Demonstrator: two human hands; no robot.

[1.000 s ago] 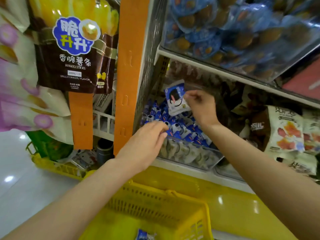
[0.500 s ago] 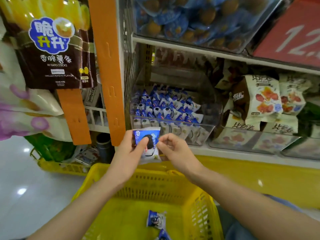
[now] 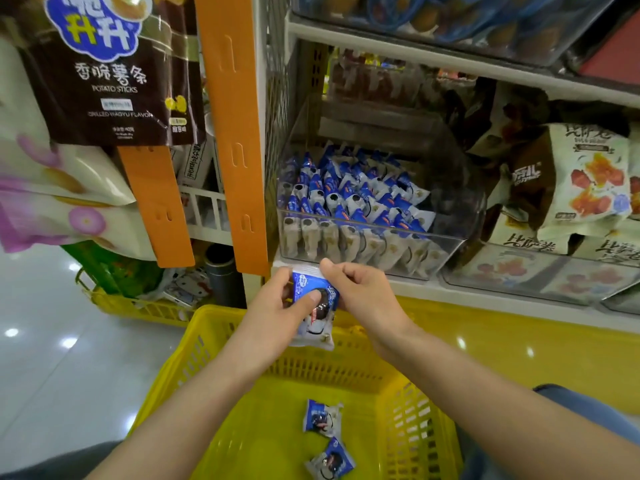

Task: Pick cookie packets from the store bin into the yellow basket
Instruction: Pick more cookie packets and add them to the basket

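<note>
Bare left forearm [image 3: 194, 403], bare right forearm [image 3: 485, 386]; blue trousers [image 3: 571, 403]

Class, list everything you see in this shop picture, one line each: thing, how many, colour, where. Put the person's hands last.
held cookie packet: one, blue and white, above the basket, in both hands
loose cookie packets: two, blue and white, on the basket floor
yellow basket: one, yellow, below the hands
store bin: one, clear, on the shelf, holding many blue and white cookie packets
potato sticks bag: one, brown, hanging upper left
hanging strips: two, orange, left of the bin
snack bags: several, white and brown, right of the bin
second basket: one, yellow, on the floor at left
left hand: grips the held packet, thumb on its front
right hand: pinches its top edge
</note>
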